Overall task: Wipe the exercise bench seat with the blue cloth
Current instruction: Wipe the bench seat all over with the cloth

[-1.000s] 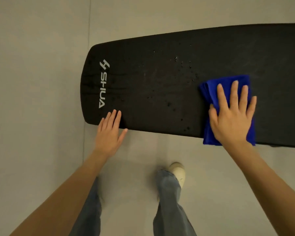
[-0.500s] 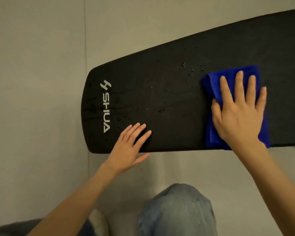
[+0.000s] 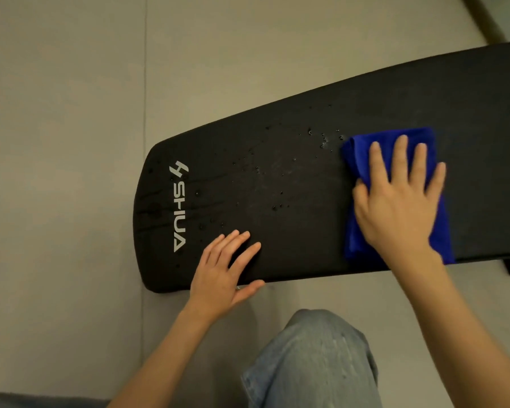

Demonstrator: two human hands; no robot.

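Blue cloth [image 3: 361, 156] under flat right hand [image 3: 395, 210] | left hand [image 3: 218, 272] flat on bench seat [image 3: 292, 225]

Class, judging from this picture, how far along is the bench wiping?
Done: the bench right of the cloth looks dry. In hand: the right hand presses the cloth flat; the left hand rests near the logo. Left: droplets between cloth and logo.
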